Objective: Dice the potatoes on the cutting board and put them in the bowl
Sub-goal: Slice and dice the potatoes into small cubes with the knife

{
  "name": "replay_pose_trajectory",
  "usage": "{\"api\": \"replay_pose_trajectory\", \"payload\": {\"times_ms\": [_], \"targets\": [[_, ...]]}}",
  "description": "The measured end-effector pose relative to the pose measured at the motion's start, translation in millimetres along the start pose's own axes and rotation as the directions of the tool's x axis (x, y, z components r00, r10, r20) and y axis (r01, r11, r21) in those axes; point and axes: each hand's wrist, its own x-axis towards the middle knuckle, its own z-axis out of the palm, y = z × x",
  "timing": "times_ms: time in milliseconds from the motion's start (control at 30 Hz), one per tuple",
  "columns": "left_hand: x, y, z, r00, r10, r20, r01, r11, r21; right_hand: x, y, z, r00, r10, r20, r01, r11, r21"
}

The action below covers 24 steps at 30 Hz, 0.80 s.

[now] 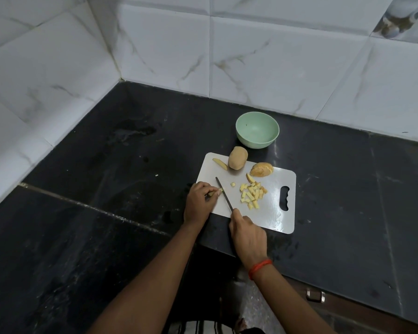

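Left hand (199, 201): our curled fingertips pinch a potato strip (214, 193) at the near-left edge of the board (270, 213).
Right hand (247, 233): we grip the knife (223, 194) handle; blade points away-left, across the strip.
Board: diced pile (252, 195) mid-board; whole potato (237, 157) and cut half (261, 169) at its far edge.
Bowl (253, 144): just beyond the board.
Room: black stone counter (106, 165), white marble tiles (275, 56).

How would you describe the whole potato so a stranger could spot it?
Find the white cutting board on the black counter. At its far edge, nearest the green bowl, sits the whole potato. It alone is uncut and covered in brown skin, unlike the sliced half to its right and the pale wedge to its left.
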Motion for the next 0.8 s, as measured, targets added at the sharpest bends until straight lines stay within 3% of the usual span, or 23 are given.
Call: {"api": "replay_pose_trajectory", "payload": {"times_ms": [100,267,433,800], "targets": [[1,-1,1,1.0,-0.012,-0.002,0.012,1.0,-0.005,-17,6,-1,0.999,0.029,-0.033,-0.029,0.999,-0.017],[1,-2,1,1.0,-0.01,-0.001,0.01,1.0,-0.003,-23,9,1,0.983,0.146,-0.108,-0.135,0.985,0.104],[1,-3,1,1.0,-0.002,0.007,0.002,1.0,0.005,-14,1,9,0.991,0.046,-0.127,-0.025,0.986,0.162],[2,-4,1,1.0,-0.019,0.004,0.019,1.0,-0.004,5,-5,4,0.998,0.031,-0.057,-0.02,0.983,0.184]]}}
